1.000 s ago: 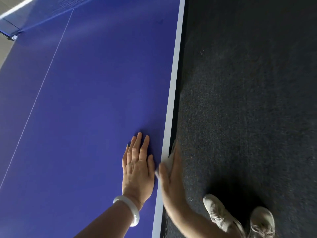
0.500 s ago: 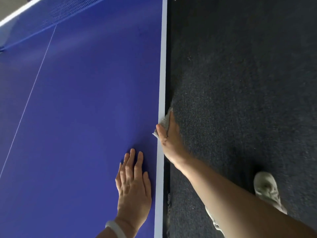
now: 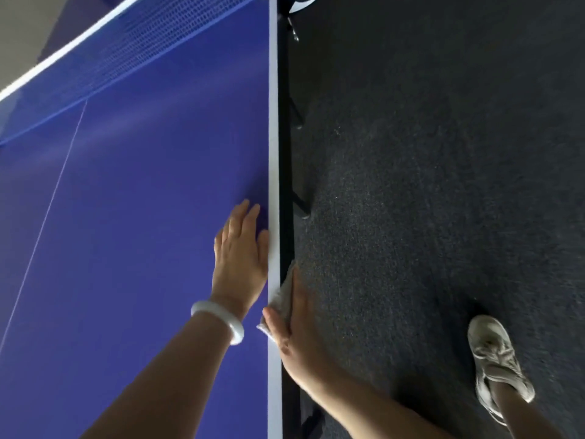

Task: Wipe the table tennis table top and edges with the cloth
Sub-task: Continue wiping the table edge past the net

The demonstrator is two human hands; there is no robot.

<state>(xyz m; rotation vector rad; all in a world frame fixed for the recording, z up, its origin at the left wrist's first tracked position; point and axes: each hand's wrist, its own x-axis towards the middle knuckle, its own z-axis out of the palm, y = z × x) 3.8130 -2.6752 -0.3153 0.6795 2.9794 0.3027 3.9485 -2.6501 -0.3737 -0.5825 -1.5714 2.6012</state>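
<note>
left hand (image 3: 242, 258) flat on the blue table top (image 3: 152, 201), palm down, fingers straight and close together, thumb side just beside the white edge stripe (image 3: 273, 122). white bangle (image 3: 221, 318) round that wrist. right hand (image 3: 294, 331) at the table's right rim, nearer the camera than the left hand, holding a pale cloth (image 3: 285, 293): thumb over the cloth on the stripe, fingers laid along the outer side. cloth folded over the rim and touching it, its tip poking out ahead of the fingertips. net (image 3: 126, 58) across the far end at upper left. thin white centre line (image 3: 45, 217) down the blue. black frame (image 3: 286, 153) under the rim. dark carpet (image 3: 443, 185) to the right, 1 pale laced shoe (image 3: 493, 359) on it at lower right.
</note>
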